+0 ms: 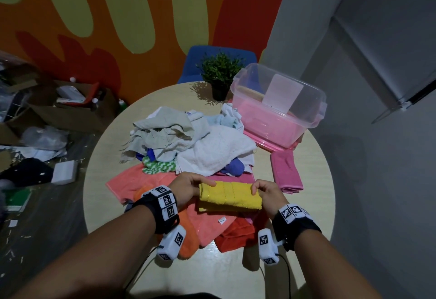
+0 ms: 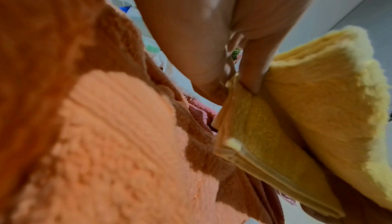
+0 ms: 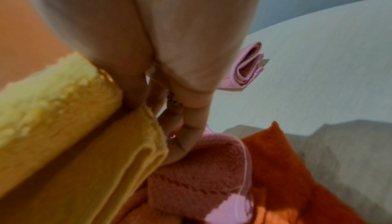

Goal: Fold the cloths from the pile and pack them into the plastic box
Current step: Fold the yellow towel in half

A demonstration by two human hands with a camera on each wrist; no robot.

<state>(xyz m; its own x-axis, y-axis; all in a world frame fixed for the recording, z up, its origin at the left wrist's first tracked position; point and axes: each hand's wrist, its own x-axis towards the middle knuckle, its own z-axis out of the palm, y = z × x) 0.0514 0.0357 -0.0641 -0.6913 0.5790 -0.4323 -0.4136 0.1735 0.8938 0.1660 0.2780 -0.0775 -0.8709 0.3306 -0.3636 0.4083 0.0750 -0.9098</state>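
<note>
A folded yellow cloth [image 1: 230, 196] is held between both hands just above the near part of the round table. My left hand [image 1: 191, 189] pinches its left end, thumb on top; my right hand [image 1: 265, 191] pinches its right end. The wrist views show the yellow cloth [image 2: 307, 110] [image 3: 74, 135] in several layers under the fingers. Behind it lies the pile of unfolded cloths [image 1: 188, 143], white, beige, blue and green. The clear plastic box [image 1: 280, 107] with a pink base stands at the back right, pink cloth inside.
Salmon [image 1: 132, 183], orange [image 1: 188, 239] and red [image 1: 238, 232] cloths lie spread under my hands. A folded pink cloth [image 1: 285, 172] rests at the right of the table [image 1: 313, 157]. A potted plant [image 1: 220, 74] stands at the back, a blue chair behind it. Boxes clutter the floor at left.
</note>
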